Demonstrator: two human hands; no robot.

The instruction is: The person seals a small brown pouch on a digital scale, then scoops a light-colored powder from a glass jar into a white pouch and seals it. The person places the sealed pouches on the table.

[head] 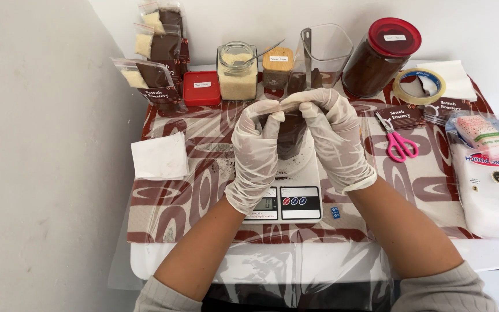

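We hold a small clear pouch [290,136] of dark brown powder upright over the platform of the kitchen scale [287,190]; whether its base touches the platform we cannot tell. Left hand [256,151] and right hand [335,136], both in white gloves, meet at the pouch's top edge. Each grip is pressed together, thumb against fingers, pinching the strip along the mouth. In our judgement the upright hold keeps the powder settled low, away from the mouth.

Scale sits mid-table, just in front of us, display facing us. The table [163,202] is under a clear plastic sheet over a red-brown patterned cloth, probably so spills wipe off; specks of powder lie left of the scale.

Back row, within reach: glass jar of pale granules [237,74] with a spoon in it, a red-lidded jar of dark powder [381,58], an empty clear container [324,49]. Filled pouches [151,72] are stacked far left, apart from the working area. Pink scissors [398,141] and a tape roll [418,85] lie to the right.
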